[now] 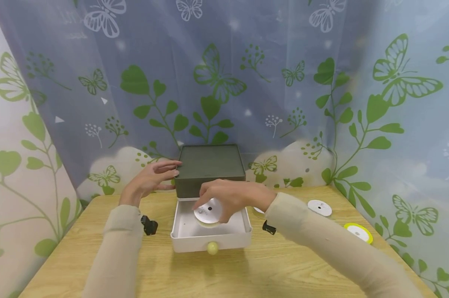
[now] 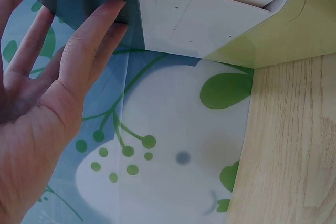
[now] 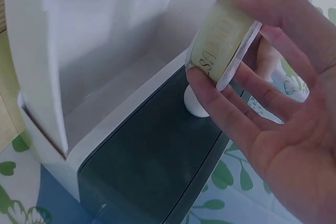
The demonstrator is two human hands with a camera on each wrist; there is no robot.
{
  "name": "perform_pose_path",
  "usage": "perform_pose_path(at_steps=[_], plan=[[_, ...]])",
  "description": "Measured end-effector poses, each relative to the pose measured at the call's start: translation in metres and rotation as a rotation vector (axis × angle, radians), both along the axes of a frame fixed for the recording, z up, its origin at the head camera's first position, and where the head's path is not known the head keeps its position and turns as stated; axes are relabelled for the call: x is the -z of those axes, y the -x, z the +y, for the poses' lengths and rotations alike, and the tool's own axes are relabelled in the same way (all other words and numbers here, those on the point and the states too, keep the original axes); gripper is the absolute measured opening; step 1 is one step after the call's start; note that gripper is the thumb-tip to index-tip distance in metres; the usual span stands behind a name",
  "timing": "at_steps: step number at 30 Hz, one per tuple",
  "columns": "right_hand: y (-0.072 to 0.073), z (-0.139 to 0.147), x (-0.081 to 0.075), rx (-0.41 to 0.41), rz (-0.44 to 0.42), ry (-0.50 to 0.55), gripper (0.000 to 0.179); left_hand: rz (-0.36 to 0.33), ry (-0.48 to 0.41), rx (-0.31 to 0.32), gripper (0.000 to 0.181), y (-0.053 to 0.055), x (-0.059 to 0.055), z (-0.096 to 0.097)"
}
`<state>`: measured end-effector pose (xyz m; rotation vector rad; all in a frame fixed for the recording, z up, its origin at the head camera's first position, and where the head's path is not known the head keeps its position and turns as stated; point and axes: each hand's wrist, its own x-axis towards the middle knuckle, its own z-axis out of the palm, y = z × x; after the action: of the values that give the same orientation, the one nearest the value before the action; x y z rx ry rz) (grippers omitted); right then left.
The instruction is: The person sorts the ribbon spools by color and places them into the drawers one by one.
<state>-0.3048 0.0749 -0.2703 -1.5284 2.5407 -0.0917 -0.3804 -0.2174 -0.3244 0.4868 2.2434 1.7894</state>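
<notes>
My right hand point(image 1: 226, 196) pinches a ribbon spool point(image 1: 206, 212) by its rim, above the pulled-out white drawer point(image 1: 189, 243). In the right wrist view the spool point(image 3: 223, 38) shows pale cream ribbon with printed letters between two white discs, thumb on one edge and fingers on the other. The drawer's inside looks bare where it shows. A dark green drawer box point(image 1: 211, 161) stands behind it. At the box's left side, my left hand point(image 1: 151, 178) touches the wall with extended fingers; the left wrist view shows those fingertips point(image 2: 118, 6) against the dark side.
A yellow-green knob point(image 1: 212, 248) juts from the drawer front. To the right lie a white spool point(image 1: 319, 207) and a yellow-rimmed spool point(image 1: 358, 233); another is partly hidden behind my right wrist. Patterned curtains close off the wooden table's back and sides.
</notes>
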Motion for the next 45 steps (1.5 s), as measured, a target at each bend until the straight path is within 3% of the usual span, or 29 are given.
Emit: perform_pose_path(at_steps=[19, 34, 45], plan=[[0.006, -0.042, 0.020, -0.032, -0.001, -0.106, 0.070, 0.002, -0.010, 0.014, 0.062, -0.001, 0.000, 0.000], [0.012, -0.046, 0.035, -0.088, -0.043, -0.096, 0.069, 0.004, -0.009, 0.017, 0.062, 0.000, 0.001, -0.002], [0.013, -0.053, 0.042, -0.103, -0.025, -0.129, 0.069, 0.012, -0.005, 0.016, 0.061, 0.001, 0.001, -0.002]])
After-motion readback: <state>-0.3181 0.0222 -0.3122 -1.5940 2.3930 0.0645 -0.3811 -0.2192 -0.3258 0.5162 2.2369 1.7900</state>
